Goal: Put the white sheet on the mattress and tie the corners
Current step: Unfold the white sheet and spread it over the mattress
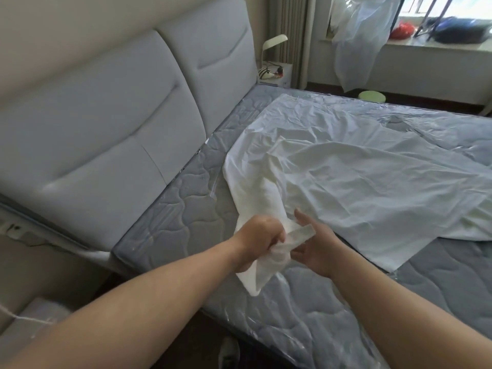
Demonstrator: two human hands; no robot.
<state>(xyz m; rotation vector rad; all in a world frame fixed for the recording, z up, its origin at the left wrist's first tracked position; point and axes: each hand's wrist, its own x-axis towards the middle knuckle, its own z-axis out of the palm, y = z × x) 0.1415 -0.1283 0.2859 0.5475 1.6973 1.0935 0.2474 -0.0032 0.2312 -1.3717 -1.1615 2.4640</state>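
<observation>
The left hand point(259, 239) is closed in a fist around the bunched corner of the sheet point(359, 179). The right hand point(315, 247) is beside it with fingers mostly straight, and the end of the corner lies across its palm; it supports the cloth more than it grips it. From the hands the twisted corner runs up and away toward the headboard point(106, 123), then spreads to the right over the mattress point(181, 209). The mattress corner lies left of and below the hands, so I judge the corner must be pulled that way for tying.
</observation>
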